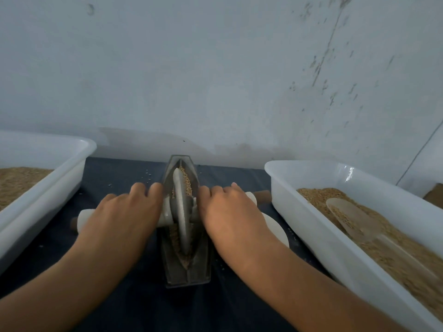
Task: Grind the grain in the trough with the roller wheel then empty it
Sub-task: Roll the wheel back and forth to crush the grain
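Trough [185,271] — white tubs [335,236] of grain flank it, both sides.

No readable writing

No text, label, brand, number or sign can be read on any surface; the pale wall [215,68] shows only scuff marks.

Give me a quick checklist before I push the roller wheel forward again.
1. Left hand on the white axle handle: ok.
2. Right hand on its handle: ok.
3. Grey metal roller wheel seated upright in the narrow grey boat-shaped trough: ok.
4. Tan grain ahead of the wheel: ok.
5. Grain fully ground: cannot tell.
6. White plastic tray with wooden scoop clear of the handle end: ok.
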The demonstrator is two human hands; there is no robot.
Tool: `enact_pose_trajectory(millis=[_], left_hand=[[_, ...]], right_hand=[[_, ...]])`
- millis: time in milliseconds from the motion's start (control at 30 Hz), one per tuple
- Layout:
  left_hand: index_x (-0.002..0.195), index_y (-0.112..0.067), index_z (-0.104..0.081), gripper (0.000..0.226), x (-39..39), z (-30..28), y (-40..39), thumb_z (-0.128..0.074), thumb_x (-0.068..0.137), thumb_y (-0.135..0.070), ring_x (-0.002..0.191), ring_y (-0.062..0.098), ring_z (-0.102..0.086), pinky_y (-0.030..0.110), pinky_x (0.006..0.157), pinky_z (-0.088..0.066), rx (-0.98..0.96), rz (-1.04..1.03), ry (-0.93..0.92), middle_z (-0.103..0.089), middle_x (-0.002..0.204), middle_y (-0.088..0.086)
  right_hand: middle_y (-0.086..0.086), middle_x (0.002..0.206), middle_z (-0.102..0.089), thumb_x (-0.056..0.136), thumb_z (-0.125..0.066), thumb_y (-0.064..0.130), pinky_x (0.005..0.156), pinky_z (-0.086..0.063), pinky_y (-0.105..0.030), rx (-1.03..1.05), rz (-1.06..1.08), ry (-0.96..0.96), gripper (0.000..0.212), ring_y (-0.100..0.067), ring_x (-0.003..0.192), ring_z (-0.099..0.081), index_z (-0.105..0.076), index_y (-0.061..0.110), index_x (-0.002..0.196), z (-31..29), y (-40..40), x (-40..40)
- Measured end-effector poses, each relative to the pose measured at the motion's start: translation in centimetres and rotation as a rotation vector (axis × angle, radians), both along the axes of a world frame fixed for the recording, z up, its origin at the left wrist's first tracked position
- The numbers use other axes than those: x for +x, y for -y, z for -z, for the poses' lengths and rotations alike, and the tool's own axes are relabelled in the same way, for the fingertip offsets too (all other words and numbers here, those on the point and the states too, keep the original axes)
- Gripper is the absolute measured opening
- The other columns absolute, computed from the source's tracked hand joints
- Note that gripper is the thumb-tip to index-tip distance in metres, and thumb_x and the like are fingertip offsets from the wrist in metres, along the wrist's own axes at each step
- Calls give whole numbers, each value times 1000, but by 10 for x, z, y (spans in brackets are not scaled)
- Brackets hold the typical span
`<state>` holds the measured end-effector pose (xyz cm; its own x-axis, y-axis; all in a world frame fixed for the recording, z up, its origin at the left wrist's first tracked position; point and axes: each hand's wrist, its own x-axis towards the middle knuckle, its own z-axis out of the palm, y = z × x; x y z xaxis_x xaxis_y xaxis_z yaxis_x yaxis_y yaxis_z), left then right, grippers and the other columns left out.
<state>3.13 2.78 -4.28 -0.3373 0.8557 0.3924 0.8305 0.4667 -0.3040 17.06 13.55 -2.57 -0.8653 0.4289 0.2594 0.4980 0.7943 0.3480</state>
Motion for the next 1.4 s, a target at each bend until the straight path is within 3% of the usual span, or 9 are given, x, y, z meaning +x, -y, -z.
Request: enact_pose_trajectory(millis=[100,233,333,500,567,733,1033,1167,1400], left_hand=[[90,-26,-19,43,-6,2,-6,-61,83,-23,56,12,-33,27,56,-25,2,-6,39,-28,79,-7],[92,-24,-25,35,-27,2,-28,-59,85,-16,76,17,-59,28,61,-34,32,24,137,-44,90,-6],[97,-21,-32,28,-40,3,-47,-57,87,-13,88,24,-63,32,63,-37,48,22,171,-53,102,-1],[109,-16,-42,22,-57,-2,-74,-51,90,-9,98,31,-63,36,68,-34,79,20,151,-57,111,6],[110,-13,-43,23,-64,-3,-82,-50,89,-6,99,34,-62,37,69,-34,83,17,163,-57,111,9],[110,-12,-45,20,-65,-5,-96,-50,91,-9,92,32,-61,38,67,-32,110,24,142,-55,107,8],[116,-13,-42,33,-46,-6,-72,-58,87,-9,93,29,-61,35,71,-34,90,25,143,-54,111,9],[113,-12,-41,31,-25,-6,-53,-57,87,-8,88,27,-60,34,70,-33,62,-15,110,-52,107,9],[108,-14,-38,35,7,-8,-17,-57,80,-4,70,21,-38,33,69,-30,93,14,84,-44,97,6]], right_hand=[[-11,109,-65,95,-48,6,105,-38,-45,24,-10,-40,24,-33,101,-63,-47,7,119,0,-8,-8],[-10,104,-66,95,-44,1,96,-45,-42,-12,-23,-11,29,-34,94,-64,-43,7,124,-4,-30,-31],[-16,111,-63,92,-49,2,72,-40,-38,-126,10,2,46,-37,105,-60,-35,8,136,-9,-52,-46],[-18,118,-60,90,-60,11,84,-46,-39,-247,40,14,49,-37,111,-59,-37,14,134,-13,-82,-70],[-19,117,-60,90,-61,13,79,-43,-36,-203,41,24,49,-38,109,-60,-38,14,133,-13,-90,-79],[-13,114,-62,83,-71,17,72,-44,-34,-229,102,119,62,-34,102,-62,-41,21,137,-20,-101,-86],[-12,96,-58,86,-66,8,64,-33,-33,-186,82,11,40,-33,91,-60,-39,8,115,-7,-75,-59],[-5,78,-47,88,-61,5,53,-21,-30,-144,131,-1,36,-23,69,-41,-34,12,110,-2,-53,-41],[-4,103,-58,96,-43,11,67,-34,-33,-84,82,-74,16,-27,94,-59,-37,14,111,7,-10,1]])
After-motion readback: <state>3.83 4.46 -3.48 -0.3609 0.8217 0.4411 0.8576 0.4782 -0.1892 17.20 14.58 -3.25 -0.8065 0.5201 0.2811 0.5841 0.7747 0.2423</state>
